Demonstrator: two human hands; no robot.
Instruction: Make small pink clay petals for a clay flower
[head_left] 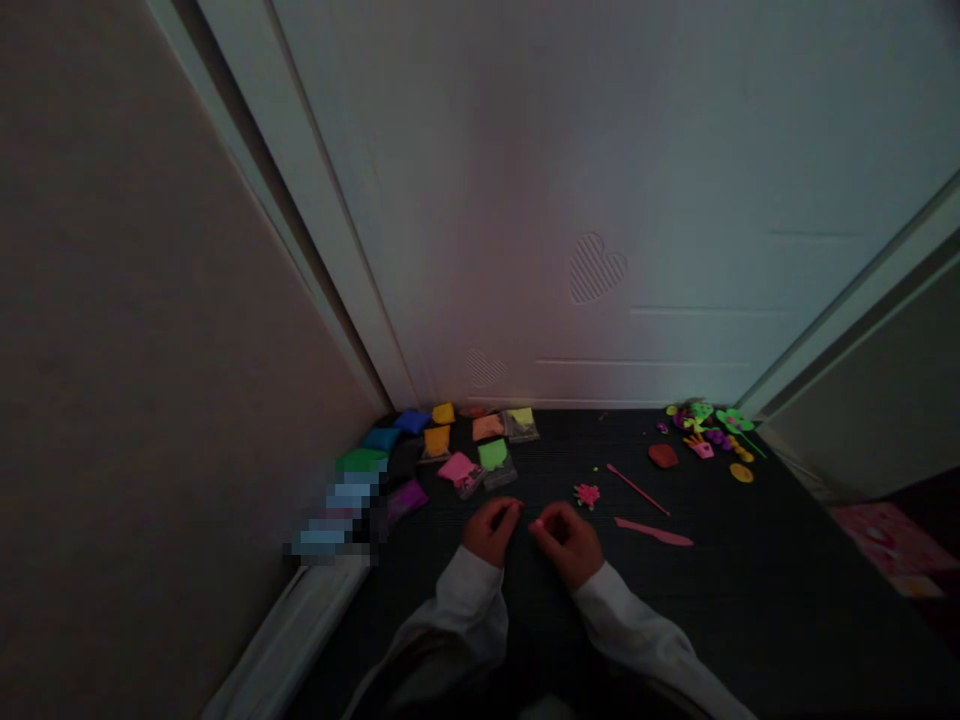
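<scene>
The right hand (pixel 568 545) seems to pinch a pink bit (pixel 536 524), probably soft, light, best held by edges; the left hand (pixel 489 533) pinches, on what is unclear.

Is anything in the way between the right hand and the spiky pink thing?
Nothing that I can see. The spiky pink thing lies just beyond the right hand. The pink stick and pink knife lie off to the right, not between them.
</scene>
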